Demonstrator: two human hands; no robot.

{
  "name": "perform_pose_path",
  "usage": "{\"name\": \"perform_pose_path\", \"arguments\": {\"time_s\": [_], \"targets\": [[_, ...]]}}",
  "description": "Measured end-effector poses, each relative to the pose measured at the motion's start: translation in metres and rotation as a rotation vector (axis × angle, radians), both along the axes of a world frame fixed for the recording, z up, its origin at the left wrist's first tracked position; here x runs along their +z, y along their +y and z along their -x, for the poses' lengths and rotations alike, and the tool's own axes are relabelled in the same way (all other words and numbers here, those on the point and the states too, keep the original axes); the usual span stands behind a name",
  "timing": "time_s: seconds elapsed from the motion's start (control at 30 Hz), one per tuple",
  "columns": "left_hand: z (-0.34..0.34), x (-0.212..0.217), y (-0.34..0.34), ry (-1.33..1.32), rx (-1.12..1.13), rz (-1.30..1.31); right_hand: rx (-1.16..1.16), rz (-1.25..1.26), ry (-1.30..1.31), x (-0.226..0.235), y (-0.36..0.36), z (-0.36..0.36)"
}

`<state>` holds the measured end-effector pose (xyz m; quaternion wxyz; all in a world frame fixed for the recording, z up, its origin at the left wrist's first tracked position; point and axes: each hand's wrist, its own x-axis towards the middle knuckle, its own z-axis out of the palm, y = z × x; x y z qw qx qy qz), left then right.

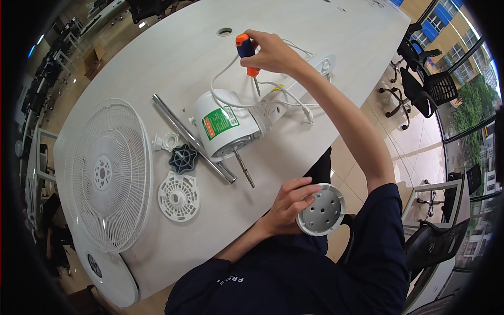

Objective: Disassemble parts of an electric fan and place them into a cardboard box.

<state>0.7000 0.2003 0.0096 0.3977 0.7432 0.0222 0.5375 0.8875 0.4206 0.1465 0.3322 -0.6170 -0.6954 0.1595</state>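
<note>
My right hand is raised over the far part of the table and grips a screwdriver by its orange and dark blue handle. The metal shaft points down, just beyond a white fan motor housing with a green label. In front of my body, past the near table edge, my left hand holds a round grey-white cup-shaped part by its rim. Its flat inner face, with several small holes, is turned up. The fan motor lies on its side, its thin metal shaft toward me and a white neck to the right.
On the white table lie a chrome tube, a dark star-shaped knob, a white ring nut, a round slotted plate and a large fan grille. A white power cord loops around the motor. Office chairs stand right.
</note>
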Motion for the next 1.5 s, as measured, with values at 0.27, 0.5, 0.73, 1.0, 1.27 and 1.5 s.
{"name": "perform_pose_path", "arguments": {"time_s": [0.27, 0.5, 0.73, 1.0, 1.27, 1.5], "targets": [[0.017, 0.002, 0.004, 0.151, -0.094, -0.121, -0.168, -0.437, 0.31, 0.02, -0.047, -0.014], [0.019, 0.013, -0.003, 0.062, -0.066, -0.044, 0.009, -0.657, 0.741, 0.059, -0.243, 0.024], [0.021, 0.016, -0.019, 0.017, -0.041, -0.113, -0.247, -0.961, 0.347, 0.026, -0.343, 0.057], [0.03, 0.014, -0.051, -0.027, -0.033, -0.136, -0.178, -1.014, 0.465, -0.002, -0.347, 0.084], [0.026, 0.008, -0.048, 0.004, -0.067, -0.144, -0.194, -0.948, 0.451, -0.003, -0.342, 0.082], [0.025, 0.008, -0.043, -0.012, -0.065, -0.118, -0.016, -0.686, 0.465, 0.007, -0.343, 0.076]]}}
